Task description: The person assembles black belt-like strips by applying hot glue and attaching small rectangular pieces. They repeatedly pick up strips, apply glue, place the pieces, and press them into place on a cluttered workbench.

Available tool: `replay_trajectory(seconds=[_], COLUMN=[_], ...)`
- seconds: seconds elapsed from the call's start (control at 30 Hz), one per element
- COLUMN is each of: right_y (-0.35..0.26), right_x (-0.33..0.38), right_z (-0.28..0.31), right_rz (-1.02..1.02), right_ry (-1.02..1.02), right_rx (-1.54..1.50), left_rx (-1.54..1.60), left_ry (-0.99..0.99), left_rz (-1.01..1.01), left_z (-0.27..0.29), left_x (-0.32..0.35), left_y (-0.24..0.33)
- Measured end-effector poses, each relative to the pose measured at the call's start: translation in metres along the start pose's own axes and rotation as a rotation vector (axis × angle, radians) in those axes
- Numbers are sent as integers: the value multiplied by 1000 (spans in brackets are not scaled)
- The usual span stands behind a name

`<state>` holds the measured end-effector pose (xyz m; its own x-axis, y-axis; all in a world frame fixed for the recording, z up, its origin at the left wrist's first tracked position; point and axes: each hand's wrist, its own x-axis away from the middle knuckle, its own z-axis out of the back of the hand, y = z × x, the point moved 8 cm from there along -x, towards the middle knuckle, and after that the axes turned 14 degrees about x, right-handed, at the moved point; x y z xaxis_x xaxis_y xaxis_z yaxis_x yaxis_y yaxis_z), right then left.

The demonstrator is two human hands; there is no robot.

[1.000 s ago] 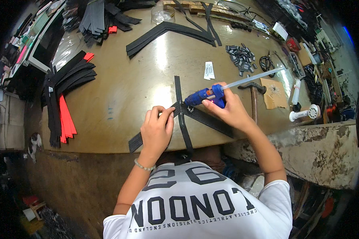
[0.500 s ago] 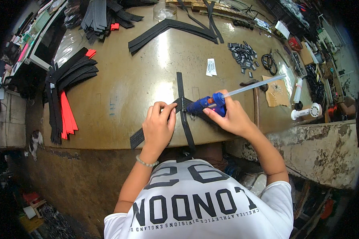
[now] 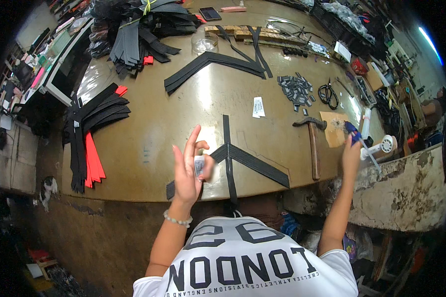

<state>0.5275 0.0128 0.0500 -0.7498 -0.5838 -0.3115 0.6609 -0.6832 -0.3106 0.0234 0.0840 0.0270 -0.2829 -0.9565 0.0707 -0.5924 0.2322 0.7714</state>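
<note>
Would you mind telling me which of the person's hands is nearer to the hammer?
Right. The right hand is just right of the hammer; the left hand is raised well to its left, over the crossed black straps.

The raised left hand (image 3: pixel 188 171) is motion-blurred, and the small white object (image 3: pixel 199 164) in its grip cannot be identified. It covers part of the crossed flat black straps (image 3: pixel 243 161). The blue-handled tool (image 3: pixel 354 134) is half hidden by the right hand (image 3: pixel 351 156).

A small white label (image 3: pixel 257 107) lies mid-bench, just right of the black straps. A dark phone (image 3: pixel 212 13) with a blank screen rests at the far edge, and a white tag (image 3: pixel 342 51) sits near the far right corner.
</note>
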Motion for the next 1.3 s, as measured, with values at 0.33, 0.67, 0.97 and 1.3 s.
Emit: replay_trajectory(seconds=[0.33,0.67,0.97,1.3], right_y=[-232,-257,-246,-239], right_x=[188,191,209,211], right_z=[57,42,20,6], right_rz=[744,344,247,228], right_ry=[-963,-926,-1120,-1259], right_rx=[-774,-1345,-1679,-1606], left_rx=[33,-65,-24,-220], left_ry=[-345,-50,-175,-104], left_rz=[210,-8,106,199], left_z=[-76,-61,-79,-69], left_x=[4,6,-1,-1], left_y=[-15,15,10,7])
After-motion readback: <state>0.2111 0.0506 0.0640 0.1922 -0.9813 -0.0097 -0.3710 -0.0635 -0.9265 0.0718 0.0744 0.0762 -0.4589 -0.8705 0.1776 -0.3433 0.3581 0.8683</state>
